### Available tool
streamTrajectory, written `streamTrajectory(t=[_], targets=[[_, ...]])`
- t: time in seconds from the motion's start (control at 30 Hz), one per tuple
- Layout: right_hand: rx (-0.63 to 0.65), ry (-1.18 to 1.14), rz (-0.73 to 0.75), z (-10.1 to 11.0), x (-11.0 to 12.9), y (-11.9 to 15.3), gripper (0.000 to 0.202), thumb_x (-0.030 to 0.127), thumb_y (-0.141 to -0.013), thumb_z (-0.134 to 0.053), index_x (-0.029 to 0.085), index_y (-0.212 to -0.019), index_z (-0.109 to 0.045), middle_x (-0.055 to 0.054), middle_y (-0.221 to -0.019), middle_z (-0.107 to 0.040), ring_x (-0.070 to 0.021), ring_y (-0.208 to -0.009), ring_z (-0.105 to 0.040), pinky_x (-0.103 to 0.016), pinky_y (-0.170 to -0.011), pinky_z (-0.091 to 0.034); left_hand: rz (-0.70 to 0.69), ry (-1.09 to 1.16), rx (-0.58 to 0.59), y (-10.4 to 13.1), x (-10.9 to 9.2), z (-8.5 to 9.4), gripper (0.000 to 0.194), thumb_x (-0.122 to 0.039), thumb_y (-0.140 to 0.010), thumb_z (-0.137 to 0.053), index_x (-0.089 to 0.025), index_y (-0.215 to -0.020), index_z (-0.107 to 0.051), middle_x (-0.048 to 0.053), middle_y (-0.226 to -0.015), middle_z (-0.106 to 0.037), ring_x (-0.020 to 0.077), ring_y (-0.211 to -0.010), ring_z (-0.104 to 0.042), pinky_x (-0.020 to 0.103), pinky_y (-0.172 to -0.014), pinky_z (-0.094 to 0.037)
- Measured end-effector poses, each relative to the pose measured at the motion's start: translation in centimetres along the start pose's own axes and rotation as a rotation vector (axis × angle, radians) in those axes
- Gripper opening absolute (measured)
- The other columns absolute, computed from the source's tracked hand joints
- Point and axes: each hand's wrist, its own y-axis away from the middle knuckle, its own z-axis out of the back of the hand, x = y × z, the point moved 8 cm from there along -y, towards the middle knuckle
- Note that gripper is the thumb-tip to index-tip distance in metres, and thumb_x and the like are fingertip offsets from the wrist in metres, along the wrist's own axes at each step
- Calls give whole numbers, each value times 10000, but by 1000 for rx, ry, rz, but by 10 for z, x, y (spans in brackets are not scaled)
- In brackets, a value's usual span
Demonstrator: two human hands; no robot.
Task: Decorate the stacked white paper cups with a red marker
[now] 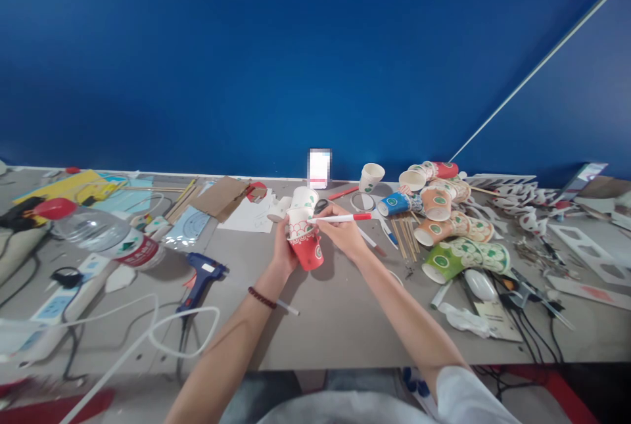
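My left hand [284,246] is wrapped round the left side of a stack of paper cups near the middle of the table. The lowest cup [309,252] is red with a round logo, and white cups [302,204] with red and green patterns sit above it. The stack leans slightly. In my right hand [342,230] is a white marker with a red end [348,217], pinched between the fingers. Its tip meets the upper white cup's side; whether it touches cannot be made out.
A blue glue gun [201,279], a water bottle [106,238] and a power strip [64,309] lie left. White paper [244,217] and cardboard [220,197] lie behind. Several coloured cups [444,263] and wooden sticks [407,238] are right. A phone [319,169] stands against the blue wall.
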Motion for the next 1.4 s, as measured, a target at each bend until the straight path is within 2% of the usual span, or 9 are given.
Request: streamTrajectory(t=[0.9, 1.4], targets=[[-35, -44, 18, 2, -4, -3, 79, 262, -722, -650, 218, -708, -586, 12, -679, -659, -173, -643, -661, -294, -579, -533, 6, -6, 13, 3, 0, -3, 406, -462, -817, -561, -92, -948, -666, 132, -772, -732, 241, -656, -698, 372, -696, -573], [-116, 67, 56, 11, 0, -3, 78, 247, -690, -632, 220, -657, -567, 29, -682, -591, -154, -656, -603, -272, -585, -473, -22, -41, -2, 5, -3, -6, 440, -463, -822, -540, -77, -986, -672, 132, -774, -723, 241, -645, -691, 382, -677, -575]])
